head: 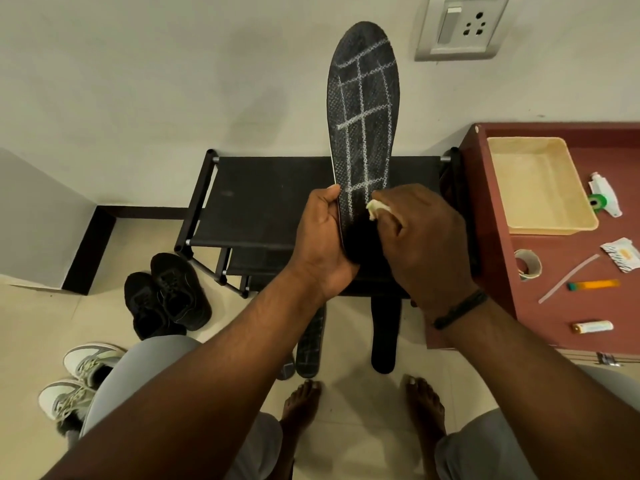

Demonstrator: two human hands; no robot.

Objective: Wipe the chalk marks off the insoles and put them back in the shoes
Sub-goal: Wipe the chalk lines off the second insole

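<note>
Your left hand (320,244) grips the heel end of the black insole (363,109), holding it upright above the black rack (263,202). Your right hand (426,237) pinches a pale cloth (375,209) against its chalk grid. Two more insoles (382,337) lie on the floor below.

No legible text, brand or number anywhere; print on the small sachet (621,254) and battery (593,327) too blurred to read.
</note>
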